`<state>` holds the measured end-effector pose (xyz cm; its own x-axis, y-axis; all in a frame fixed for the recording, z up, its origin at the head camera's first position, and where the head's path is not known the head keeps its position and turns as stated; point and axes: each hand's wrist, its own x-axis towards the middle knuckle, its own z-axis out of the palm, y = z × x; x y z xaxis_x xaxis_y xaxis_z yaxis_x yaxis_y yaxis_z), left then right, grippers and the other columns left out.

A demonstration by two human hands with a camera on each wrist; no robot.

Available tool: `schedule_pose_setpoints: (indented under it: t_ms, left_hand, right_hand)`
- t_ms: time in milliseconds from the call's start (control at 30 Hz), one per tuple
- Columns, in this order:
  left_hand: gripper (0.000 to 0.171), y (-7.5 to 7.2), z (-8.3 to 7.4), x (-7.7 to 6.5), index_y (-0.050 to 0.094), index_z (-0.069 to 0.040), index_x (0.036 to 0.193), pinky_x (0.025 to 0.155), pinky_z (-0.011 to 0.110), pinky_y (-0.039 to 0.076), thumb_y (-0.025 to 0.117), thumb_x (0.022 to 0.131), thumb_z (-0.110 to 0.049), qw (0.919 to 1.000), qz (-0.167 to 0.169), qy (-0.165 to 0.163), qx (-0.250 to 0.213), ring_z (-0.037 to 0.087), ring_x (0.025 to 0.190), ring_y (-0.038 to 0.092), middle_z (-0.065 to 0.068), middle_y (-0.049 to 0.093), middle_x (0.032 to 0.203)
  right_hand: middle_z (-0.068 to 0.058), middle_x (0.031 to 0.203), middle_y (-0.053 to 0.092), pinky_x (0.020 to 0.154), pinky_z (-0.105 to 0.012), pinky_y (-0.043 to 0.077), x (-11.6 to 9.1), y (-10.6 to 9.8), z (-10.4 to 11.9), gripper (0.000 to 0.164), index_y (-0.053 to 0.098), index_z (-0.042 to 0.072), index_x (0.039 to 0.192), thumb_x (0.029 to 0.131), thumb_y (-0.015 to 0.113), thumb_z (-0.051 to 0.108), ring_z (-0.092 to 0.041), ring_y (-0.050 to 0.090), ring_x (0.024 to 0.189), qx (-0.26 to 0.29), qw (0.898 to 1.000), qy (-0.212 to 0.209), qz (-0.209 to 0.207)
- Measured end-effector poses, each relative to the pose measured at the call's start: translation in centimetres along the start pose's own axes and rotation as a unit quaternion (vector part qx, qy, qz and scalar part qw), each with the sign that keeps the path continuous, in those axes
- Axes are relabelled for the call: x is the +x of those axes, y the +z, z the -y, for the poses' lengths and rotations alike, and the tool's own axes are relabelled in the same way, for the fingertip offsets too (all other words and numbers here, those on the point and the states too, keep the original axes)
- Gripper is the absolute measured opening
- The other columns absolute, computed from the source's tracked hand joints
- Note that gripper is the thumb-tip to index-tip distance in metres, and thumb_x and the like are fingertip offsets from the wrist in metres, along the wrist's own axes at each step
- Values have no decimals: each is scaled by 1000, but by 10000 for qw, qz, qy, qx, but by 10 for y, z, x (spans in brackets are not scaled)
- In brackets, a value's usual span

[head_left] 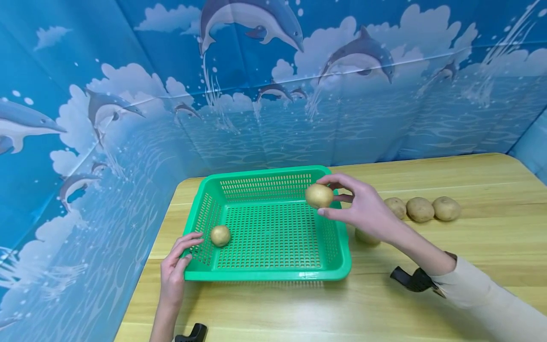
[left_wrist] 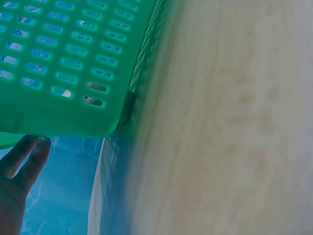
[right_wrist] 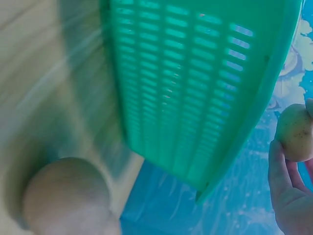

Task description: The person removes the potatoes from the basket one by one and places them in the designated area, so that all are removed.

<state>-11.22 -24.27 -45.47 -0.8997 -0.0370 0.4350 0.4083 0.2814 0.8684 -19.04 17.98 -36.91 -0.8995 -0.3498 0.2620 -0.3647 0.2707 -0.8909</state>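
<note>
A green plastic basket (head_left: 269, 275) with slotted walls sits on the table, and one potato (head_left: 220, 236) lies inside near its left wall. My left hand (head_left: 174, 270) holds the basket's left rim near the front corner, its fingers over the edge. In the left wrist view, part of that hand (left_wrist: 19, 181) meets the rim. My right hand (head_left: 356, 202) pinches another potato (head_left: 318, 195) between thumb and fingers, above the basket's right rim. The right wrist view also shows this held potato (right_wrist: 295, 132) at its right edge.
Three potatoes, including a middle one (head_left: 420, 209), stand in a row right of the basket. Another potato (head_left: 367, 236), partly hidden beneath my right forearm, lies closer to the basket. Behind the wooden table (head_left: 491, 199) hangs a blue dolphin-print curtain (head_left: 363, 123).
</note>
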Motion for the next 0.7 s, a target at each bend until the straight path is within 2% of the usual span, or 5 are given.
schedule_pose_setpoints:
  t_ms: [233, 433, 533, 700]
  left_hand:
    - [46, 0, 0, -1, 66, 8, 113, 112, 31, 28, 33, 84, 18, 10000, 3, 46, -21, 30, 131, 43, 21, 58, 127]
    - [46, 0, 0, -1, 66, 9, 114, 112, 31, 28, 32, 84, 18, 10000, 32, 84, -12, 30, 132, 43, 21, 58, 127]
    - [45, 0, 0, -1, 65, 9, 114, 112, 31, 28, 32, 84, 18, 9999, 41, 100, -19, 31, 132, 43, 22, 58, 127]
    - [46, 0, -1, -1, 66, 9, 114, 112, 31, 28, 32, 84, 18, 9999, 45, 92, -17, 31, 132, 43, 22, 58, 127]
  right_hand:
    - [-1, 126, 56, 92, -30, 51, -17, -12, -10, 52, 59, 19, 128, 82, 81, 19, -20, 60, 111, 62, 9999, 45, -67]
    - [0, 130, 55, 92, -25, 51, -32, -22, -15, 51, 58, 21, 130, 83, 80, 21, -21, 61, 114, -110, 9998, 146, 15]
    - [0, 128, 56, 90, -25, 52, -38, -26, -16, 51, 58, 22, 129, 83, 80, 19, -23, 63, 113, -112, 9997, 195, -78]
    - [1, 126, 57, 90, -23, 51, -46, -34, -22, 53, 58, 19, 128, 81, 81, 11, -15, 60, 111, -283, 9991, 8, -300]
